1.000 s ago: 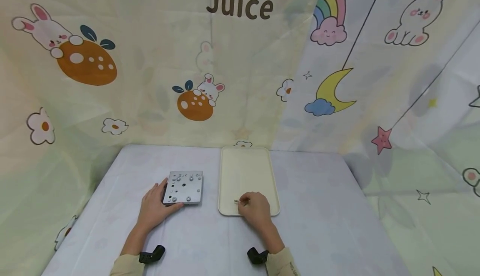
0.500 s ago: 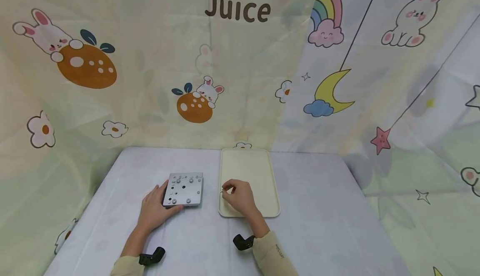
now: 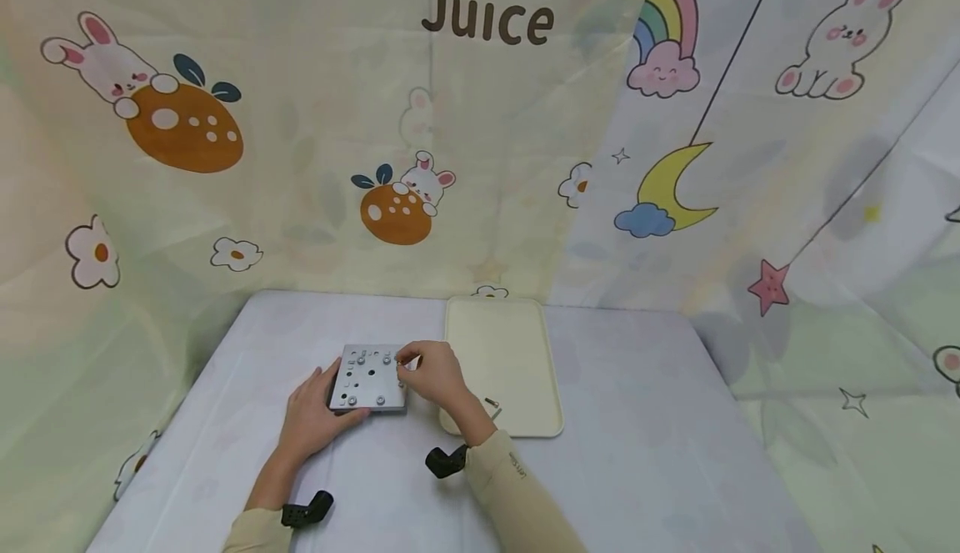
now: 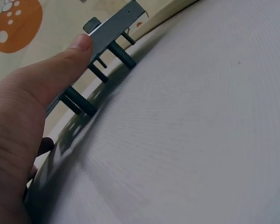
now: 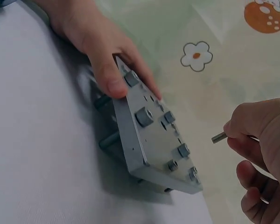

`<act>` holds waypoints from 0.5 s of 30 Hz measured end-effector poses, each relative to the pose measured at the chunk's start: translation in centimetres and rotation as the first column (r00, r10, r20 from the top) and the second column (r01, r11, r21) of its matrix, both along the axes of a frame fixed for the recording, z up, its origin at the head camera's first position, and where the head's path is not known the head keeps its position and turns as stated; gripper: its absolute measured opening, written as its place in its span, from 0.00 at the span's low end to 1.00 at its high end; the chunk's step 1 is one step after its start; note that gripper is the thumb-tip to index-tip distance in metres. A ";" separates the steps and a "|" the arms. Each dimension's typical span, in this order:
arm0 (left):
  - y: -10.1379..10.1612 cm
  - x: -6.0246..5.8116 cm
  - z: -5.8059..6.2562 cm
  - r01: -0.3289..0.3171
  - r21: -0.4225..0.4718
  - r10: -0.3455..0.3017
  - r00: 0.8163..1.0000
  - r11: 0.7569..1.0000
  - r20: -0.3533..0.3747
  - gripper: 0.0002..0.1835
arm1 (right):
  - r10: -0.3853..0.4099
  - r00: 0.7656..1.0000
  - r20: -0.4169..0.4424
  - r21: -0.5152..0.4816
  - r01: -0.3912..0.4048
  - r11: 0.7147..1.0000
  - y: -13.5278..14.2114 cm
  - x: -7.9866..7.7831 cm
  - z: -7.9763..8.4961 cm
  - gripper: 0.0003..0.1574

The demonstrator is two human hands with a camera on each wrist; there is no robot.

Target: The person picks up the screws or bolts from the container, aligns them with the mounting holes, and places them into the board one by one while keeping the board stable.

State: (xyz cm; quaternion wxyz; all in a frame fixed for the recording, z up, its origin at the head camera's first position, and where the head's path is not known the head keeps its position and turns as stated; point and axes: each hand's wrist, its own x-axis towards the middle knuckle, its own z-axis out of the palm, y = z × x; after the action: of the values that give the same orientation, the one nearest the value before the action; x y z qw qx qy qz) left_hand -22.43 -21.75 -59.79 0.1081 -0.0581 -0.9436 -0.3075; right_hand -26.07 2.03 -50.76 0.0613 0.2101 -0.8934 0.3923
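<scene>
A silver metal plate (image 3: 366,386) with holes and several socket-head screws in its top stands on the table, raised on the screw shanks (image 4: 122,55) that stick out below it. My left hand (image 3: 311,411) grips its left side, thumb (image 4: 77,51) at the front edge and fingers along the far side. My right hand (image 3: 438,374) is over the plate's right edge. Thumb and forefinger pinch a small screw (image 5: 219,137), its threaded end pointing out toward the plate, apart from it in the right wrist view. The screw's head is hidden by the fingers.
A cream tray (image 3: 502,344) lies just right of the plate, under the right forearm. Two small screws (image 3: 492,404) lie near its front. A white cloth (image 3: 622,419) covers the table, and a printed curtain (image 3: 300,119) hangs behind it.
My right hand has moved left from the front of the tray to the plate's right edge, carrying the screw. Screws in the tray have come into view. The left hand stays on the plate.
</scene>
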 end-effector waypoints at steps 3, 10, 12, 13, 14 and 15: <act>0.0 -0.1 -0.1 -0.001 0.005 0.002 1.000 1.000 -0.010 0.64 | 0.025 1.000 0.011 0.003 -0.025 1.000 -1.2 -0.2 0.0 0.07; -0.3 -0.2 -0.2 0.004 0.005 -0.003 0.999 1.000 -0.046 0.62 | 0.093 0.995 0.047 0.028 -0.095 0.995 -3.7 -0.4 -0.3 0.07; -0.3 -0.1 -0.3 0.008 0.006 -0.008 0.998 1.000 -0.056 0.62 | 0.101 0.993 0.066 0.036 -0.104 0.994 -4.3 -0.4 -0.5 0.07; -0.3 -0.1 -0.3 0.009 0.007 -0.008 0.998 1.000 -0.060 0.61 | 0.102 0.992 0.076 0.039 -0.105 0.994 -4.5 -0.4 -0.6 0.07; -0.3 -0.1 -0.3 0.012 0.004 -0.011 0.998 1.000 -0.063 0.61 | 0.101 0.992 0.081 0.043 -0.105 0.994 -4.8 -0.4 -0.8 0.07; -0.3 -0.1 -0.3 0.016 0.004 -0.016 0.998 1.000 -0.064 0.61 | 0.099 0.991 0.087 0.048 -0.103 0.993 -5.0 -0.4 -0.9 0.07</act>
State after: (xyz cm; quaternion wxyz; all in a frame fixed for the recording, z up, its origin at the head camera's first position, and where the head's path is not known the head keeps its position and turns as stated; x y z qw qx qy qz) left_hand -22.53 -22.02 -60.08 0.1358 -0.0751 -0.9385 -0.3084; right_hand -26.49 -2.96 -51.65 -0.0022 0.2399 -0.8934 0.3800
